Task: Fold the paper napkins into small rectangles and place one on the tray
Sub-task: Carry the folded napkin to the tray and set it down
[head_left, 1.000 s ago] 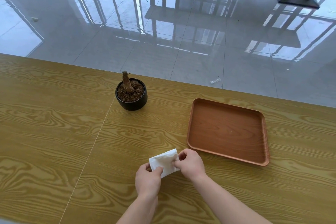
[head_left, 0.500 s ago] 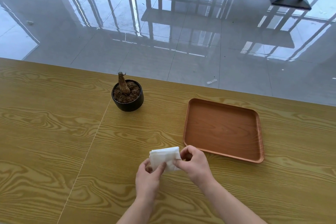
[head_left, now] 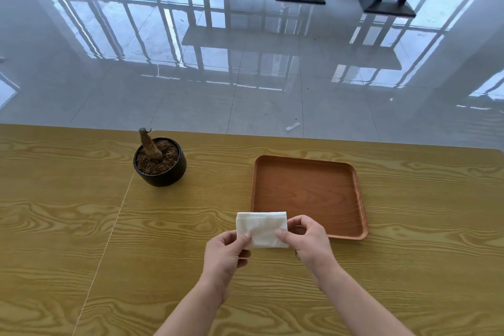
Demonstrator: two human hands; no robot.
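Observation:
A white folded paper napkin [head_left: 261, 228] is held just above the wooden table, close to the near left corner of the brown tray [head_left: 308, 194]. My left hand [head_left: 225, 256] pinches its lower left corner between thumb and fingers. My right hand [head_left: 306, 240] pinches its lower right edge. The napkin is a flat, roughly square pad with its folded edge facing away from me. Nothing lies in the tray.
A black pot [head_left: 160, 165] with soil and a cut stem stands at the back left of the yellow wooden table [head_left: 81, 240]. A seam runs across the tabletop left of my hands. Beyond the table's far edge lies a glossy tiled floor with black table bases.
The napkin has been turned and spread flatter between my hands, now squarer to me. My hands have moved slightly apart along its near edge. The camera has tilted up a little.

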